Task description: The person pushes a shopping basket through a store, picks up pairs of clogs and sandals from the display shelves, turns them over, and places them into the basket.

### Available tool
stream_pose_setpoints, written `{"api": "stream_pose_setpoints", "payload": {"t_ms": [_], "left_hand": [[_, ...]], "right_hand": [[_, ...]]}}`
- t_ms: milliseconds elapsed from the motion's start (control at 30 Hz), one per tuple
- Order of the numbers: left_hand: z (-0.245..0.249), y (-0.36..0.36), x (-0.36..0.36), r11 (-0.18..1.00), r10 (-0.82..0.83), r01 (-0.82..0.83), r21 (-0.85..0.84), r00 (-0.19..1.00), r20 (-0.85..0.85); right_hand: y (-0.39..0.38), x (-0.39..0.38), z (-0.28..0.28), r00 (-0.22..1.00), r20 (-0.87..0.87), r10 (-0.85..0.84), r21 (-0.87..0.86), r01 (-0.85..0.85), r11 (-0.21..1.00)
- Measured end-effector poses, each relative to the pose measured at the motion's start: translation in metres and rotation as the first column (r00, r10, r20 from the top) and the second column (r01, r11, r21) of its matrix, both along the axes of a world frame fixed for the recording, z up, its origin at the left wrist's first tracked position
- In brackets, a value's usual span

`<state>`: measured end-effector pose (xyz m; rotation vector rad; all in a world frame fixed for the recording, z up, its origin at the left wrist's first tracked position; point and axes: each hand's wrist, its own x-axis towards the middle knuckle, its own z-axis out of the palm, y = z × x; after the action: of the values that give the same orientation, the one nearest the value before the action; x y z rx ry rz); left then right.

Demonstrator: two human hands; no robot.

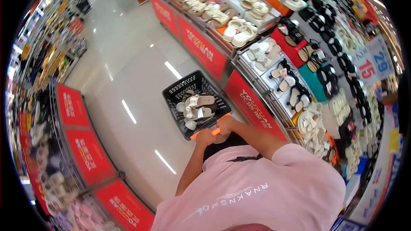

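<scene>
A dark plastic basket [174,110] with perforated sides stands in front of my body. Both hands are closed on its orange handle [216,131]. My left hand [206,137] grips the left part of the handle, and my right hand [225,125] holds it farther right and slightly higher. Inside the basket lie light-coloured sandals [200,101] with beige insoles, one bearing a small white tag. Other pale shoes lie beside them, partly hidden.
On the right, a long display [244,100] with red panels carries rows of sandals and a price sign [373,62]. Another shoe rack with red panels [87,154] curves along the left. A glossy tiled floor [115,81] runs between them.
</scene>
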<state>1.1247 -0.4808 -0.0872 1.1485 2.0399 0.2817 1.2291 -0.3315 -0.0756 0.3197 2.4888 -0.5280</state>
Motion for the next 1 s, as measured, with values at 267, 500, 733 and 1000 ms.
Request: {"api": "stream_pose_setpoints", "payload": {"t_ms": [267,500,733,1000], "left_hand": [[-0.001,0.031,-0.047,0.999,0.005,-0.002,0.047,0.999,-0.045],[0.002,0.048,-0.076,1.000,0.000,0.001,0.013,0.994,-0.111],[-0.005,0.063,-0.079,0.998,0.051,-0.045,0.040,0.983,-0.177],[-0.012,0.070,-0.084,0.999,0.014,-0.007,0.044,0.986,-0.165]], "right_hand": [[0.024,-0.051,0.012,0.998,0.010,-0.056,0.062,0.055,0.997],[0.039,-0.077,-0.007,0.994,-0.083,-0.068,0.074,0.074,0.995],[0.058,-0.082,-0.005,0.980,-0.179,-0.084,0.020,0.089,0.996],[0.122,-0.005,0.091,0.789,-0.473,-0.392,-0.367,0.228,0.902]]}}
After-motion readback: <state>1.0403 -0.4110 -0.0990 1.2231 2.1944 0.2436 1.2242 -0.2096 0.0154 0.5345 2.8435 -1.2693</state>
